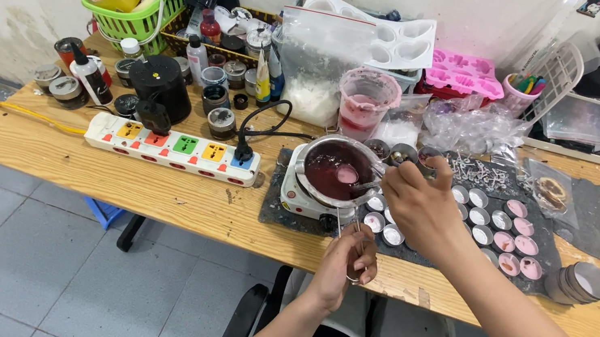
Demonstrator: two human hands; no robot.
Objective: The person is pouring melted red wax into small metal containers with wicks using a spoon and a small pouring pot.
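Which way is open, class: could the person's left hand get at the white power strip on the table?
Probably yes. The left hand grips a thin handle near the table edge, so it must let go first; the bare wood between it and the power strip holds nothing.

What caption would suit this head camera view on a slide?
Seated at a cluttered wooden table, the right hand reaches over a pot of dark red liquid while the left hand holds a small tin.
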